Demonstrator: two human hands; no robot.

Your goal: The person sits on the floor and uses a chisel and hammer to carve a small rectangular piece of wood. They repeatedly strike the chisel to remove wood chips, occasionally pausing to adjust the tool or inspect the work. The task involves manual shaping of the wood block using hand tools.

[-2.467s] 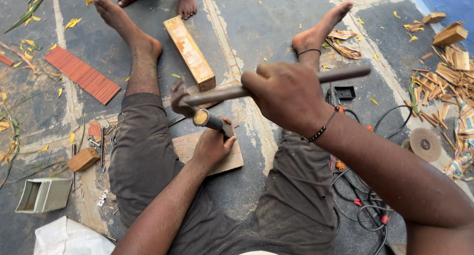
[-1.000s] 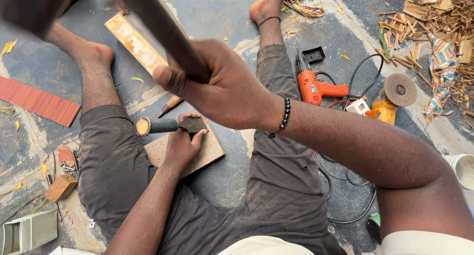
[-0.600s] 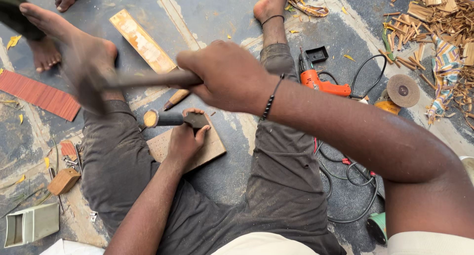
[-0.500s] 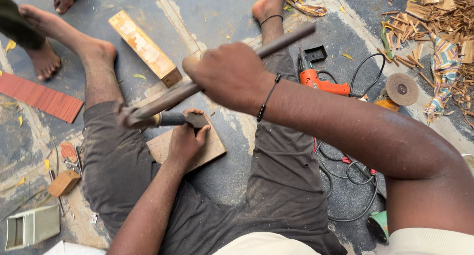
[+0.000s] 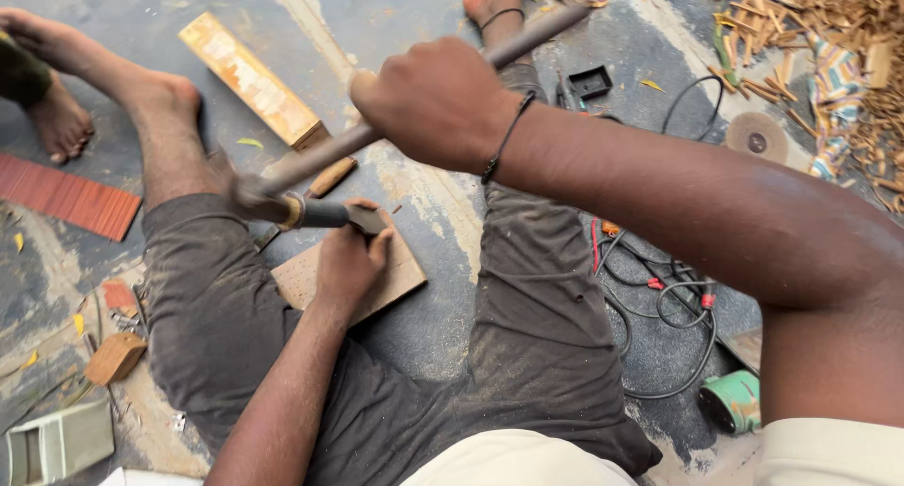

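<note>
right hand [image 5: 438, 100] clenched on hammer [image 5: 377, 133]; left hand [image 5: 350, 260] grasping chisel [image 5: 325, 213] over board [image 5: 400, 274] | risk: glancing blow may strike fingers

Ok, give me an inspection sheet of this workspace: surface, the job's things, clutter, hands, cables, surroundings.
Surface: grey concrete floor, stained.
Job's things: chisel over flat board; hammer at its butt.
Clutter: wood block, small block, red ridged strip, wood scraps, grinding disc.
Hands: left hand grips chisel; right hand grips hammer handle.
Cables: black loops beside right leg.
Surroundings: another person's foot.
</note>
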